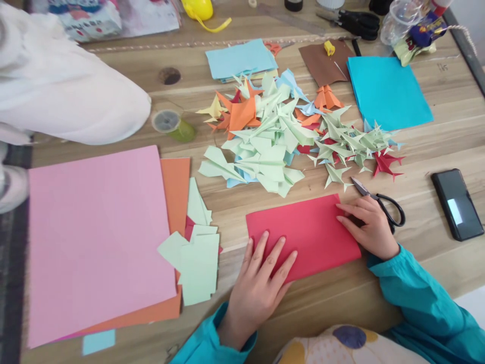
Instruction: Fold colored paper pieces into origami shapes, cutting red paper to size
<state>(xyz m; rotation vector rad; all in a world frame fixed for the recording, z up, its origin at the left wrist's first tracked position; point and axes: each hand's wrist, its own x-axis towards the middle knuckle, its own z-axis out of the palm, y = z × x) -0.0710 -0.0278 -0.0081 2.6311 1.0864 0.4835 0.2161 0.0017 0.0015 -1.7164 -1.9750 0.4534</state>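
Note:
A red sheet of paper [310, 227], which looks folded over with its layers together at the right, lies on the table in front of me. My left hand [261, 283] rests on its lower left part, fingers spread and flat. At the paper's right edge, my right hand [366, 222] has thumb and index finger on the upper right corner; its other fingers are bent and partly hidden. Black-handled scissors [379, 199] lie just behind that hand. Beyond the paper is a heap of pale green folded paper shapes [273, 136], mixed with orange, blue and red ones.
Pink paper [98, 242] lies over orange sheets at left, beside pale green pieces [199, 263]. Blue sheets [390, 93], brown paper [322, 60] and a light blue stack [240, 58] are farther back. A phone [457, 205] lies right; a small cup [172, 124] lies left.

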